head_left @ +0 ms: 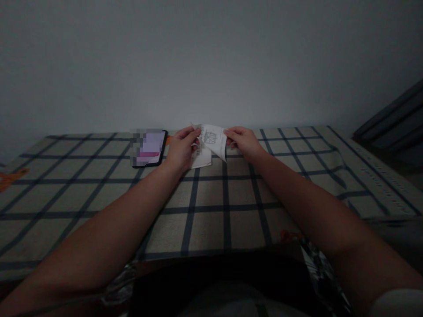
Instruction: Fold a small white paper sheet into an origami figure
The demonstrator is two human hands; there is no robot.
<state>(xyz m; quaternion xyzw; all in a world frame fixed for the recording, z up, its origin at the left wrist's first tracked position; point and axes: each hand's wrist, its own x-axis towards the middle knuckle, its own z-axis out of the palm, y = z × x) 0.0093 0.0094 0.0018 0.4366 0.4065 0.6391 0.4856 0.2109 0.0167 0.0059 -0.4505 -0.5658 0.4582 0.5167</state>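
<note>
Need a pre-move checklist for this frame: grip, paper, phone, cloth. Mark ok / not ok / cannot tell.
1. Left hand pinching the printed sheet: ok
2. Right hand pinching the sheet's right edge: ok
3. Sheet flat: not ok, it is curled
4. Sheet separate from the paper below it: cannot tell
5. Phone clear of the left wrist: cannot tell, very close in this view
6. Checked cloth smooth: not ok, rumpled at right

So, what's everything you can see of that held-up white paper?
The white paper looks thin and bent, with a dark line drawing and print too small to read. Its left side is pinched in the left hand, its right edge in the right hand; a lower corner points down over the checked tablecloth. Whether it touches the pale sheet below is unclear.
</note>
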